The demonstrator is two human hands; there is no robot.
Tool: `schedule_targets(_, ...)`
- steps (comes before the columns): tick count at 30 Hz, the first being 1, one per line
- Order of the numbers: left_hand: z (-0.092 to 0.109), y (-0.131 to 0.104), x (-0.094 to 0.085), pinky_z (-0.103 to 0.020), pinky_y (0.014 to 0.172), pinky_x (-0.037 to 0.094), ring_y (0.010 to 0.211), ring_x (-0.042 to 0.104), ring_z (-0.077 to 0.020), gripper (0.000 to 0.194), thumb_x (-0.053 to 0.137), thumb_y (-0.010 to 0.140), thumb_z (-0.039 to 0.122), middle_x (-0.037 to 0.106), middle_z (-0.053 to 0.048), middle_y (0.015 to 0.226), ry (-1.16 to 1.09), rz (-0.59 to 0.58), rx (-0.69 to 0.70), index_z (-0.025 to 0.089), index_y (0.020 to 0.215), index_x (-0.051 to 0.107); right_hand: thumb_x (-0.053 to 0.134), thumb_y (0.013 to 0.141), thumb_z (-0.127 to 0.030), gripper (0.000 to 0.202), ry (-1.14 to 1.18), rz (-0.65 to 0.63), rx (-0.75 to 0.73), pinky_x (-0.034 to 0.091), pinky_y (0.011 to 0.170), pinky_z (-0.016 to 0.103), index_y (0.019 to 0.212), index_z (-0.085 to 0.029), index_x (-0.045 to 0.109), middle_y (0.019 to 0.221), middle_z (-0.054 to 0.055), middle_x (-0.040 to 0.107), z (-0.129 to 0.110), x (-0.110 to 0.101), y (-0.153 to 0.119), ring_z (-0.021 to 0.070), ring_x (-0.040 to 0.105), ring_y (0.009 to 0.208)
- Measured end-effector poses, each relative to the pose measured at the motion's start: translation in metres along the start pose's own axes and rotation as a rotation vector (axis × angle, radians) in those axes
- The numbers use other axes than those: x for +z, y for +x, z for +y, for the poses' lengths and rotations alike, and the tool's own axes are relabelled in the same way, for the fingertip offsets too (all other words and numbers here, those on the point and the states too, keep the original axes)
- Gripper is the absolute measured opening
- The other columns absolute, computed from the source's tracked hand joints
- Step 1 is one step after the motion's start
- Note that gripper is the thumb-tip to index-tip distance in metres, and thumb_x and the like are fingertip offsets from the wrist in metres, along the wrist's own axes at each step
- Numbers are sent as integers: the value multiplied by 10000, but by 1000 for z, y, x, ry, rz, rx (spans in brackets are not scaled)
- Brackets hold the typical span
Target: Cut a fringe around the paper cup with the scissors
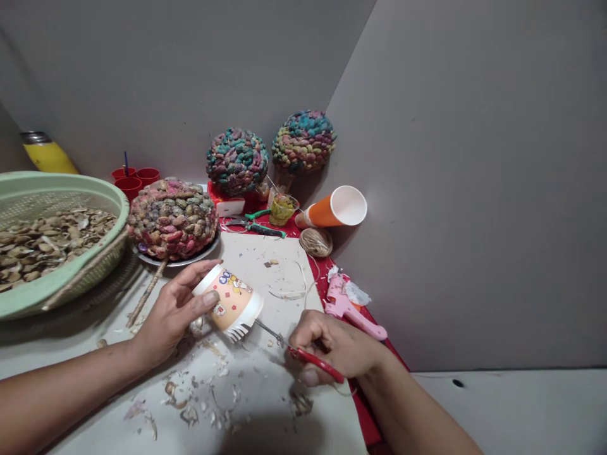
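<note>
My left hand (183,309) holds a paper cup (232,292) tilted on its side, thumb on the near wall and fingers behind. Cartoon prints and red marks decorate its orange band. Along the lower part of the rim, several narrow strips have been cut and splay outward. My right hand (329,347) grips red-handled scissors (313,361), whose metal blades point left and reach the cup's rim. Whether the blades are apart cannot be made out. Below the cup, shell scraps (190,414) lie scattered on the pale table sheet (265,417).
A green basket (71,278) of shells stands left, beside a shell-covered ball on a stick (173,218). Two more colourful balls (237,160) stand at the back. Pliers (258,225), stacked cups (327,210), twine (316,242) and a pink glue gun (348,306) line the far and right edges.
</note>
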State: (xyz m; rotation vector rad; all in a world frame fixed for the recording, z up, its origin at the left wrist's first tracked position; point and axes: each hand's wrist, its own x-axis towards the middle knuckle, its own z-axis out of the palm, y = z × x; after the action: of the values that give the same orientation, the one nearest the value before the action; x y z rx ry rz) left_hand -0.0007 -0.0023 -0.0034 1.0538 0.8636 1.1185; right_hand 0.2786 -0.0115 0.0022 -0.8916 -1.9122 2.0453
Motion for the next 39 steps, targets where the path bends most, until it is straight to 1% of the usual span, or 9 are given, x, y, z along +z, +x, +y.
schedule_targets(5,0,-1,1,-347,912,525,1144,630,-296,504,800,741,401,700,-85,1250,44,16,4,238,1199,666,864,640,-540,661,41,16,13,206,358,142,454,-167,350,391,-97,334,-2,2,1,5,242,383)
schedule_targets(8,1,-1,3,-351,904,531,1127,639,-297,512,804,733,408,707,-86,1237,56,20,3,237,1194,665,854,649,-544,639,32,13,28,228,360,139,466,-162,376,392,-86,372,-2,2,1,9,273,377)
schedule_targets(13,2,0,4,-358,902,534,1113,643,-301,534,816,713,416,709,-100,1223,71,32,7,218,1184,662,846,653,-550,625,37,17,34,233,352,131,474,-160,392,385,-91,367,-3,3,2,8,275,369)
schedule_targets(15,3,0,4,-359,914,530,1113,640,-296,518,821,708,407,709,-94,1216,73,30,11,221,1168,668,832,673,-544,618,31,28,27,221,345,126,469,-155,397,385,-79,393,-3,4,2,5,281,360)
schedule_targets(20,4,-1,5,-362,929,524,1119,635,-293,506,821,710,401,709,-85,1206,73,33,8,228,1162,673,834,697,-470,587,-1,42,7,231,341,125,451,-148,409,382,-66,420,-1,4,2,5,294,346)
schedule_targets(25,5,0,6,-358,893,538,1107,643,-300,534,822,696,416,712,-86,1208,86,39,-4,224,1169,664,792,742,-486,575,-35,51,-11,245,350,132,456,-150,423,390,-63,432,-1,4,1,9,298,351)
schedule_targets(28,5,0,7,-352,881,543,1092,648,-294,533,825,691,414,711,-82,1213,73,38,-3,226,1164,667,793,738,-509,589,-39,51,-20,241,343,136,451,-153,421,385,-69,427,0,4,1,10,297,341)
schedule_targets(35,4,0,5,-322,883,541,1046,660,-257,499,832,702,378,713,-66,1203,38,17,-9,236,1156,681,799,743,-506,589,-26,35,-22,234,335,137,452,-152,429,385,-71,427,-1,3,2,8,300,336)
schedule_targets(39,3,-1,5,-331,894,540,1044,663,-259,494,829,710,373,718,-69,1188,34,19,-11,239,1163,688,828,717,-500,601,0,34,-11,238,335,137,442,-149,425,381,-70,427,-1,4,3,6,302,333)
